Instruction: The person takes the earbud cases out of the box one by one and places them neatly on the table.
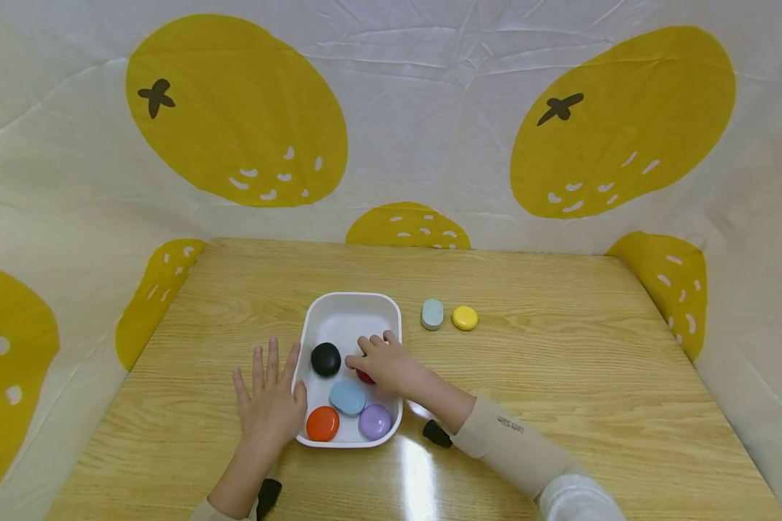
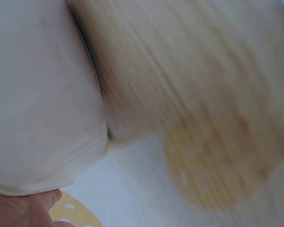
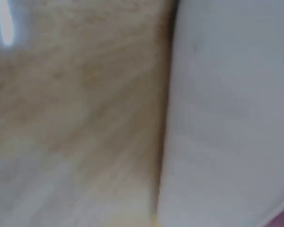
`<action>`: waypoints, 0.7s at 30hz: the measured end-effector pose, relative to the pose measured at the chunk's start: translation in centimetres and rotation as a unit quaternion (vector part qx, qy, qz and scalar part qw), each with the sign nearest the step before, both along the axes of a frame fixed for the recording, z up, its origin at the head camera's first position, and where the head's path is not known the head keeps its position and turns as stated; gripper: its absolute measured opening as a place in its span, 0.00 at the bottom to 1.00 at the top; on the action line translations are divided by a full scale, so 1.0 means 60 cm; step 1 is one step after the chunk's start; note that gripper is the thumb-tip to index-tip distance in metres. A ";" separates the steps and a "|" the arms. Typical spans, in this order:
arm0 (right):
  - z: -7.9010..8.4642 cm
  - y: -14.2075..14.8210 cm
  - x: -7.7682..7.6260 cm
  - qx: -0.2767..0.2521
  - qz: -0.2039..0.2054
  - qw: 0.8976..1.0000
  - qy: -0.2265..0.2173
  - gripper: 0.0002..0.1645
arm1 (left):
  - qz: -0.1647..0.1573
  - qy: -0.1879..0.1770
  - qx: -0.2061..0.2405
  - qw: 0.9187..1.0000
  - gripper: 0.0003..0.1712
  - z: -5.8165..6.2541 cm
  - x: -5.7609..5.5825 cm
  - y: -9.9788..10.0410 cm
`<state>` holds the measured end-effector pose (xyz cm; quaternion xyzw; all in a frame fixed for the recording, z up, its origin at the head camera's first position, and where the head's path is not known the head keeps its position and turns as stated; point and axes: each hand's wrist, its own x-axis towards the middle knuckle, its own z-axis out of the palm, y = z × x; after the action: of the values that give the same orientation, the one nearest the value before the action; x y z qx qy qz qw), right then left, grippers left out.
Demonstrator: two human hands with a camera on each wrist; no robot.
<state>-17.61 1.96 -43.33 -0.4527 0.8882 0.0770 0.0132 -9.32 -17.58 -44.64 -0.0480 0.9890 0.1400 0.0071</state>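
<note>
My left hand lies with fingers spread, gripping nothing, thumb at the edge of the white tray beside it, probably to steady it; my right hand bends over the dark red piece inside, hiding most of it, so I cannot tell whether those fingers grip; the black piece sits just left of them, perhaps leaving finger room

The white tray holds a black stone at 10 o'clock, red piece at 4, lilac disc at 5, pale-blue oval at 6, orange-red disc at 7; outside, at 2 o'clock, grey-green block, yellow disc. Tan grain stripes the table; yellow fruit shapes, white-flecked, pattern the white cloth.
</note>
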 end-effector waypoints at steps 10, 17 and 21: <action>0.045 0.051 -0.033 -0.177 -0.045 0.983 -0.019 0.28 | 0.002 0.002 0.001 1.000 0.33 -0.001 0.000 0.000; 0.058 0.120 -0.057 -0.245 -0.133 0.960 -0.016 0.27 | 0.001 -0.001 0.006 1.000 0.33 0.000 0.000 -0.001; 0.050 0.163 -0.073 -0.257 -0.188 0.948 -0.025 0.29 | 0.002 -0.001 0.006 1.000 0.33 0.001 -0.001 0.000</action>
<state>-22.01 11.73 -40.31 -0.2678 0.9462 -0.1687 -0.0671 -9.36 -17.58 -44.60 -0.0497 0.9881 0.1455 0.0077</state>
